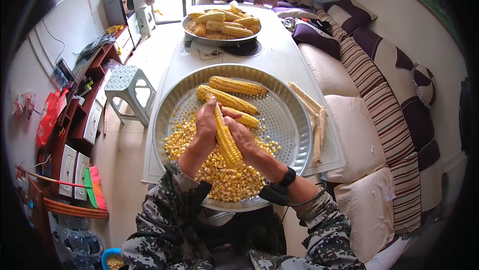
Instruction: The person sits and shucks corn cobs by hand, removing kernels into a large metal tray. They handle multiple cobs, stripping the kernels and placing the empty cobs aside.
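Cob [228, 142] pressed between two hands, over loose kernels [232, 185]

The cob is held at the centre of the frame, slanted, its lower end hung above the kernels. It is clasped between the left hand [205, 124] and the right hand [242, 135], which are closed in on it from both sides; the left thumb is laid along its upper end. Some right fingers are hidden behind it.

If the press were uneven, the cob could be twisted loose and dropped. Kernels could be flicked over the rim of the near tray [288, 120] if they were freed by a sharp push, since they are heaped close to the lower edge. The watch [288, 176] could be snagged on the rim if the right wrist were lowered.

One cob is held; three more cobs [238, 86] are laid at the near tray's upper middle. The kernels are too many to be counted. About three bare cores [316, 135] are seen on the table [279, 60], right of centre. Two trays are counted; in the far tray [224, 42], upper centre, the heaped cobs cannot be counted surely. One stool [126, 93] and one broom [96, 187] are seen at left, and one blue basin [106, 257] at lower left.
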The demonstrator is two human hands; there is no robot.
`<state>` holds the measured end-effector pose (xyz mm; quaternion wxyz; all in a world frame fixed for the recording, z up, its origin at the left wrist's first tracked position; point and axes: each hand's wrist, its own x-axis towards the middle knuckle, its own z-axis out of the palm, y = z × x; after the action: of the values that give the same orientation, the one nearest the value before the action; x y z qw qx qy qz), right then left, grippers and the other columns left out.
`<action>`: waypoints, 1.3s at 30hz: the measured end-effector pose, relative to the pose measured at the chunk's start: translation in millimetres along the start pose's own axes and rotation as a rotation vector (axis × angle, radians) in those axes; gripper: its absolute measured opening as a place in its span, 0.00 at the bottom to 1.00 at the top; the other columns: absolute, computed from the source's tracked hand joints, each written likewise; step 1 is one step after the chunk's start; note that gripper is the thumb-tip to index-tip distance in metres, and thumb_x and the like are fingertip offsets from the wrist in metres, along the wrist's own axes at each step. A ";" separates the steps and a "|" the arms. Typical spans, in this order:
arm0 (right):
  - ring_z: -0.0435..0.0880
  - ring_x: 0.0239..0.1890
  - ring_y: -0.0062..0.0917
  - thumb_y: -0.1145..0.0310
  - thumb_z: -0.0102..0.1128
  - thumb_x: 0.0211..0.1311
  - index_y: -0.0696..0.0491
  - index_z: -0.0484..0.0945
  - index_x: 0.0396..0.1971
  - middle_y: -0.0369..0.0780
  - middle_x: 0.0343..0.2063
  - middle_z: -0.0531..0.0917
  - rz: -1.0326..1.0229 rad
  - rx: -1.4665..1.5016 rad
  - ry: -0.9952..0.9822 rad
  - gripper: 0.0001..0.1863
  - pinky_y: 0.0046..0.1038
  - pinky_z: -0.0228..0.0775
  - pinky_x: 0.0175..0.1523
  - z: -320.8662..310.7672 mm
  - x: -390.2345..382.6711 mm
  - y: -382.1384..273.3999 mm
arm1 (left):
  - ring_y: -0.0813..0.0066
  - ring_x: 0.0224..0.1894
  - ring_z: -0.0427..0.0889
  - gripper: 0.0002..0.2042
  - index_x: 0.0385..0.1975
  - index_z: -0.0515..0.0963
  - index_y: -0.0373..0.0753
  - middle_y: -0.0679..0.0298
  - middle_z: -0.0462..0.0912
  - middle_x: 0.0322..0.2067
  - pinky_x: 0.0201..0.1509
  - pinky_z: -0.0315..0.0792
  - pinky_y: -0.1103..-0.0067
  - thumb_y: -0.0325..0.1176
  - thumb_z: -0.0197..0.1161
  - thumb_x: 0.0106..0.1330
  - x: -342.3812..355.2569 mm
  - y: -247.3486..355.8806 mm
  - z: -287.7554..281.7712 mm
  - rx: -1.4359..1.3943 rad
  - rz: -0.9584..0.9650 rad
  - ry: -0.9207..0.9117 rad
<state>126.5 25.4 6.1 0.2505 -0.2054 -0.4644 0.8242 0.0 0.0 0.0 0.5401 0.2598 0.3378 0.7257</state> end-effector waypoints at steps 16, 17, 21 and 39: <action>0.75 0.48 0.17 0.49 0.46 0.78 0.54 0.69 0.62 0.34 0.50 0.76 0.023 0.069 -0.044 0.26 0.22 0.71 0.54 15.2 -9.7 -13.3 | 0.68 0.31 0.79 0.18 0.42 0.67 0.38 0.64 0.74 0.27 0.43 0.80 0.73 0.50 0.49 0.77 -6.7 11.3 -2.3 -0.108 0.125 0.064; 0.75 0.51 0.17 0.49 0.45 0.78 0.56 0.67 0.64 0.35 0.53 0.76 0.041 0.041 -0.065 0.28 0.21 0.71 0.55 16.2 -7.5 -10.9 | 0.69 0.30 0.78 0.18 0.42 0.67 0.39 0.64 0.74 0.27 0.42 0.79 0.73 0.50 0.49 0.77 -7.8 12.5 -6.3 -0.103 0.156 0.084; 0.74 0.54 0.17 0.48 0.44 0.78 0.60 0.66 0.65 0.38 0.55 0.75 0.061 -0.119 -0.160 0.31 0.21 0.70 0.58 -21.3 -2.2 7.1 | 0.73 0.27 0.77 0.18 0.40 0.66 0.40 0.65 0.73 0.25 0.34 0.77 0.77 0.51 0.49 0.77 -2.5 6.4 2.0 -0.161 0.128 0.088; 0.68 0.20 0.12 0.41 0.43 0.74 0.48 0.74 0.42 0.31 0.24 0.73 0.229 -0.184 -0.082 0.24 0.17 0.53 0.18 4.2 -25.7 -16.6 | 0.75 0.24 0.68 0.18 0.41 0.64 0.41 0.66 0.67 0.24 0.28 0.70 0.76 0.52 0.49 0.77 0.1 6.4 -16.1 -0.225 0.112 0.165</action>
<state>148.1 14.5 25.2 0.1160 -0.2453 -0.5215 0.8090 -15.9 -4.5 -5.4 0.4949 0.1554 0.2828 0.8068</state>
